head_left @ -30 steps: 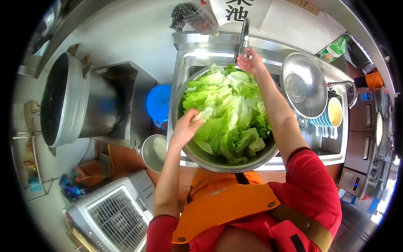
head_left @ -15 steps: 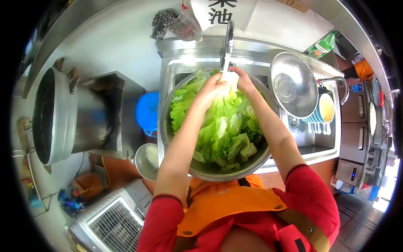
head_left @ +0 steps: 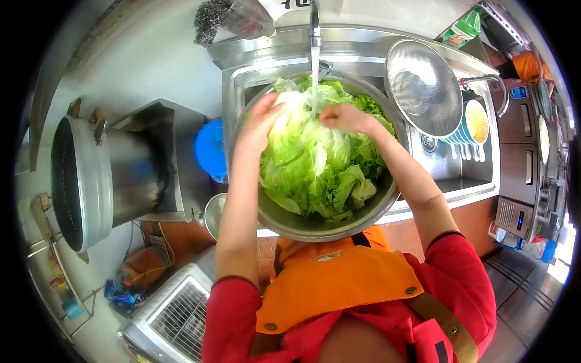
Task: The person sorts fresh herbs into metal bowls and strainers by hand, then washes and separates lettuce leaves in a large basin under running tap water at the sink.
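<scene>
Head view, only one: lettuce point(head_left: 315, 154) heaped in the steel basin point(head_left: 327, 232), which sits over the left compartment of the sink point(head_left: 466, 183). Tap point(head_left: 315, 35) is on; stream point(head_left: 315, 78) lands on the far part of the heap, between the two hands.

Hands are apart. Left hand point(head_left: 258, 126) is at the heap's left side, thumb and fingers closed on a pale leaf, by the look of it. Right hand point(head_left: 348, 118) is just right of the stream, fingers curled down at the leaves; tips hidden, so can't tell if it's pinching one.

Looks like rinsing. To do it well: left steadies the pale leaf, right spreads the folds so water gets down to the base, where grit likely sits. Light pressure; wet leaves probably slip, and a hard squeeze would bruise them. Turn the leaf in the stream rather than letting one spot take it all. Work over the middle: the heap is big and loose, so leaves near the rim could spill. Watch the right elbow side too; strainer point(head_left: 423, 91) and bowls point(head_left: 477, 124) are near that arm. Water level in the basin: hidden under leaves, so check for overflow.
</scene>
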`<state>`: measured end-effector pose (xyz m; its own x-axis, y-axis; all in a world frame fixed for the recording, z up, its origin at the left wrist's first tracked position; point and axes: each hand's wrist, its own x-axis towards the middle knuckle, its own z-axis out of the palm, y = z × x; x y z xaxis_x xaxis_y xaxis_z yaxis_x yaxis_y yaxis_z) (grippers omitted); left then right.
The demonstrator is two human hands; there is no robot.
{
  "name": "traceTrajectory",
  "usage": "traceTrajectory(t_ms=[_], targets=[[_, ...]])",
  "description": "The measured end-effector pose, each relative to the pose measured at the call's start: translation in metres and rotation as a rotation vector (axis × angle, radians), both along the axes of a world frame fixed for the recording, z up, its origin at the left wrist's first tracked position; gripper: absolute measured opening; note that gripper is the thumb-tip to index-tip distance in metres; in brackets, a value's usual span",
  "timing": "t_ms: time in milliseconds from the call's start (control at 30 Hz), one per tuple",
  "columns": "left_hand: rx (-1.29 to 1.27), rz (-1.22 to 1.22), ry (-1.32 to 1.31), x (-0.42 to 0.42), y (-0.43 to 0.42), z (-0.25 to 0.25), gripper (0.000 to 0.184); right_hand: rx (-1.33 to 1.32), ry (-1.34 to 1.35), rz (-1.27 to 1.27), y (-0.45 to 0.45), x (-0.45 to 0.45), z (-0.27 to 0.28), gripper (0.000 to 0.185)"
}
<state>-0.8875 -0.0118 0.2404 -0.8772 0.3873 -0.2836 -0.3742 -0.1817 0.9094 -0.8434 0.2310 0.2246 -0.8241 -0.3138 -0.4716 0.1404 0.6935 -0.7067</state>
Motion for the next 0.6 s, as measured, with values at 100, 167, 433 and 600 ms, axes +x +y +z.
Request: traceTrajectory(t_ms=[100, 167, 433, 600], targets=[[0.025, -0.002, 0.027, 0.013, -0.04, 0.012, 0.028, 0.023, -0.225, 0.071, -0.029, 0.022, 0.028, 0.046], [0.036, 0.007, -0.021, 0.022, -0.053, 0.011, 0.026, 0.134, -0.12, 0.116, -0.046, 0.042, 0.014, 0.055], [0.028, -0.018, -0.016, 0.035, -0.067, -0.007, 0.027, 0.083, -0.128, 0.183, -0.027, 0.046, 0.033, 0.052], [0.012, -0.016, -0.085, 0.04, -0.065, -0.013, 0.027, 0.144, 0.014, -0.04, -0.026, 0.026, 0.02, 0.042]])
